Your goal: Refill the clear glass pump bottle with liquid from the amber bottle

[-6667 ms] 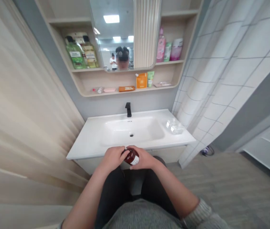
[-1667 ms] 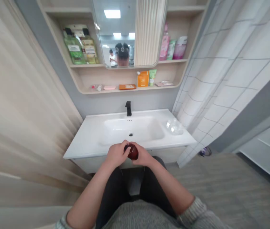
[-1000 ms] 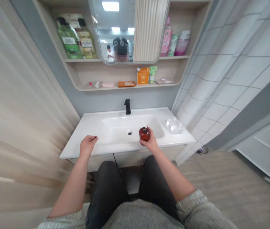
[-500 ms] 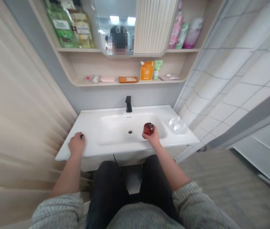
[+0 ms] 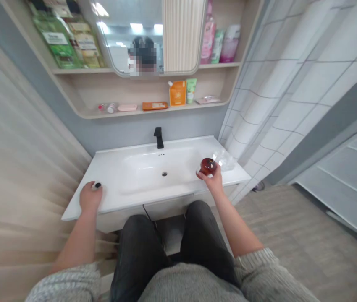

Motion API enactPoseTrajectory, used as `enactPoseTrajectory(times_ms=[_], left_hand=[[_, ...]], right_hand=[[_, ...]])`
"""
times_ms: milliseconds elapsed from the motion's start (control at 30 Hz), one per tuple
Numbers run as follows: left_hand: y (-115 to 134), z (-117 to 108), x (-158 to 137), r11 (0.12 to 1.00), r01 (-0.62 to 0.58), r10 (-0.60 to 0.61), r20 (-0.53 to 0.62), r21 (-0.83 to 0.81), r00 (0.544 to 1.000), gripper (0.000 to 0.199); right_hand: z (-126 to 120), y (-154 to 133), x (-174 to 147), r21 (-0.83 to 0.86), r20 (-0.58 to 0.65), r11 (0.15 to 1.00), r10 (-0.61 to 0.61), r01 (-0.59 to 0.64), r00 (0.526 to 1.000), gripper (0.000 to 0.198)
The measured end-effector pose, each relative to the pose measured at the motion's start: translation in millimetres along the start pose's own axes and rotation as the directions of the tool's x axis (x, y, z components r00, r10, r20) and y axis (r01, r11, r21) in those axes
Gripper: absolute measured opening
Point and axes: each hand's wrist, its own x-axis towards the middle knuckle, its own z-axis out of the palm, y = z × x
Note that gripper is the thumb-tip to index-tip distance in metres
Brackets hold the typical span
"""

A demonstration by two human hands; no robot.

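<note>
My right hand (image 5: 213,179) is closed round a shiny red-brown bottle (image 5: 208,166), held over the right end of the white sink (image 5: 147,184). Just beyond that bottle, on the counter's right side, lies crumpled clear plastic (image 5: 228,162), partly hidden by it. At the counter's left end my left hand (image 5: 90,198) has its fingers curled round a small pale piece with a black centre (image 5: 98,185); its exact kind is too small to make out. Between the hands are the basin's drain (image 5: 164,174) and the black faucet (image 5: 158,137).
Above the sink a wall shelf (image 5: 124,114) carries an orange pouch (image 5: 177,93), a green tube (image 5: 191,90) and other toiletries. Tall bottles (image 5: 59,44) stand beside the mirror (image 5: 128,25). A beige curtain (image 5: 17,167) hangs at the left, white tiles (image 5: 279,84) at the right.
My right hand has carried the red-brown bottle rightward, closer to the clear plastic. The left hand has turned, showing more of the small piece. The whole view has shifted with my head.
</note>
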Motion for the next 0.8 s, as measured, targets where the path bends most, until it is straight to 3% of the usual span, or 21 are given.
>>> enactPoseTrajectory(times_ms=[100, 267, 533, 667, 800], left_hand=[[0, 0, -1, 0.999, 0.032, -0.033, -0.039, -0.023, 0.999, 0.062], [3, -4, -4, 0.998, 0.036, -0.038, -0.046, -0.047, 0.998, 0.057], [3, -6, -4, 0.999, 0.034, -0.034, -0.031, -0.023, 0.999, 0.047], [0, -3, -2, 0.999, 0.023, -0.024, -0.038, -0.025, 0.999, 0.05], [2, -5, -4, 0.999, 0.021, -0.022, -0.04, -0.026, 0.999, 0.049]], right_hand=[[-25, 2, 4, -0.008, -0.009, 1.0, -0.025, 0.025, 1.0, 0.103], [-40, 7, 9, -0.082, -0.02, 0.996, -0.04, 0.038, 0.999, 0.1], [-79, 35, 18, -0.201, -0.166, 0.98, -0.024, -0.01, 0.986, 0.102], [-77, 40, 20, -0.235, -0.141, 0.972, -0.014, -0.02, 0.99, 0.099], [-67, 38, 25, -0.341, -0.2, 0.94, -0.067, -0.005, 0.977, 0.095]])
